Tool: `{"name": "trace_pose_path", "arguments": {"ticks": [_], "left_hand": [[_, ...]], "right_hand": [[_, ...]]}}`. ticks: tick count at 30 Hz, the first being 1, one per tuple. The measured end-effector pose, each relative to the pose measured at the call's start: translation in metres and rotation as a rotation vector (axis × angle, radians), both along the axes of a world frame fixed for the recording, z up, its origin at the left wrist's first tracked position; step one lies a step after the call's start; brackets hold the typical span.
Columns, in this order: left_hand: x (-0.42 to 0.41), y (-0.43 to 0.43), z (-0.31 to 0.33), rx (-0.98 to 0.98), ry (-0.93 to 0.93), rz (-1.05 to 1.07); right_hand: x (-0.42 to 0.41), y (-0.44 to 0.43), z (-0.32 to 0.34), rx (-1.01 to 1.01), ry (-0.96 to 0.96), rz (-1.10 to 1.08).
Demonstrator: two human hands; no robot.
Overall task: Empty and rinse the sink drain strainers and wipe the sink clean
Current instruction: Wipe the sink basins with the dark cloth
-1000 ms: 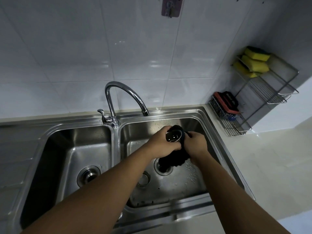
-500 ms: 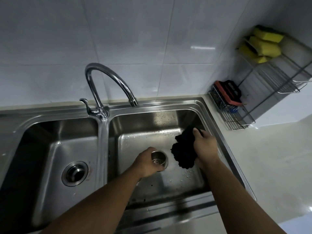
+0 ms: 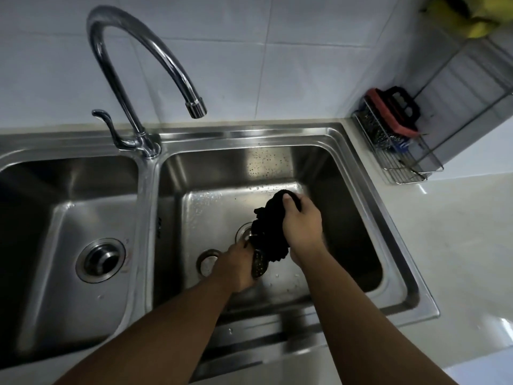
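Closest to you, your left hand (image 3: 238, 266) is low in the right basin (image 3: 347, 218) of the sink. Its fingers are curled round a drain strainer (image 3: 259, 264). The strainer's side, full of little holes, pokes out on the right of that hand. You cannot tell if anything is inside it.

Just to the left of that hand, a round metal disc (image 3: 206, 262) lies flat on the basin floor.

Your right hand (image 3: 302, 225) is a bit higher and just to the right of your left hand. It grips a black cloth (image 3: 270, 232) with the thumb on top. The cloth hangs in a bunch and touches the strainer.

Just past your left hand is the drain hole (image 3: 243, 232). The cloth hides part of it. Water drops sit on the basin floor around both hands.

Well to the left of your left hand is the left basin (image 3: 69, 190). A second strainer (image 3: 100, 259) sits in its drain.

Past both hands, the tap (image 3: 144, 65) curves over, and its spout hangs above the right basin.

Far to the right of your right hand, a wire rack (image 3: 408, 173) stands on the counter. A red and black scrub brush (image 3: 394, 109) is in its low basket. Blurry yellow sponges (image 3: 455, 18) sit at the top.
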State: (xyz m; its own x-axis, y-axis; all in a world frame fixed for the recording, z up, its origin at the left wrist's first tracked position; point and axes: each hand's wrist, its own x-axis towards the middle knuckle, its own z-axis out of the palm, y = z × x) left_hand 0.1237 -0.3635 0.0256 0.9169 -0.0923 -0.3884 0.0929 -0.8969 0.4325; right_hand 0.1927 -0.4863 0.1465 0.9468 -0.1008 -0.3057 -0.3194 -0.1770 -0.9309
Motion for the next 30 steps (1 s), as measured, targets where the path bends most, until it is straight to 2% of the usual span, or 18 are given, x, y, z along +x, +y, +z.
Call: {"name": "trace_pose_path", "arguments": {"ticks": [4,9,17,21,25,30], "left_hand": [[-0.004,-0.006,-0.018,0.235,0.053,-0.157],[-0.001,-0.013,-0.031,0.329,0.054,-0.175],[-0.003,-0.007,-0.029,0.322,-0.034,-0.133],[-0.005,0.016,-0.018,0.419,0.096,-0.039],[-0.013,0.030,-0.014,0.436,0.209,0.096],[-0.011,0.038,-0.002,0.333,0.206,0.153]], "right_hand": [[-0.003,-0.010,-0.005,0.077,0.030,-0.045],[-0.002,-0.017,-0.007,0.165,0.060,-0.084],[-0.003,-0.033,-0.010,0.199,0.076,-0.105],[-0.004,-0.037,-0.008,0.222,0.088,-0.116],[-0.005,-0.039,-0.007,0.240,0.099,-0.114],[-0.010,-0.040,-0.006,0.261,0.144,-0.084]]}}
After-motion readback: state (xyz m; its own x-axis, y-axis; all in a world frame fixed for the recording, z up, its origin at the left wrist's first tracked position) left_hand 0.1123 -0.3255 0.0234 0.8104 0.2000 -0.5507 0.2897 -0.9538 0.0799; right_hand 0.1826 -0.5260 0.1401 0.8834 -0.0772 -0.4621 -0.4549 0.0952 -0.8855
